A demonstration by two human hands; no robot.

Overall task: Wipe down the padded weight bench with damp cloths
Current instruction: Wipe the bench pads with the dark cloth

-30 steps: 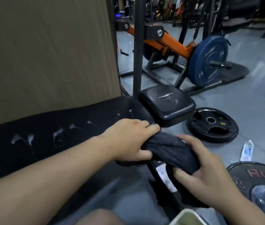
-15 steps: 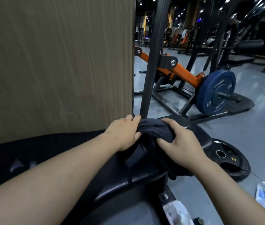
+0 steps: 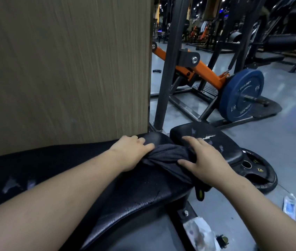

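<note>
The black padded bench (image 3: 140, 192) runs from the left to the middle, its vinyl cracked near the front edge. A separate worn seat pad (image 3: 216, 142) lies just beyond its end. A dark cloth (image 3: 165, 156) is bunched on the end of the long pad, one corner hanging off the right side. My left hand (image 3: 131, 153) grips the cloth's gathered left end, fingertips resting on the pad. My right hand (image 3: 205, 162) lies flat on the cloth's right part, fingers straight and spread, pressing it down.
A wood-grain panel (image 3: 62, 69) stands right behind the bench. A black upright post (image 3: 167, 69) and an orange lever machine with a blue plate (image 3: 241, 95) are beyond. A black weight plate (image 3: 259, 171), a plastic bottle (image 3: 290, 205) and a crumpled wrapper (image 3: 199, 232) lie on the floor.
Both hands have brought the cloth up from beside the bench onto the end of the pad. My right hand has gone from gripping the cloth to lying flat on it.
</note>
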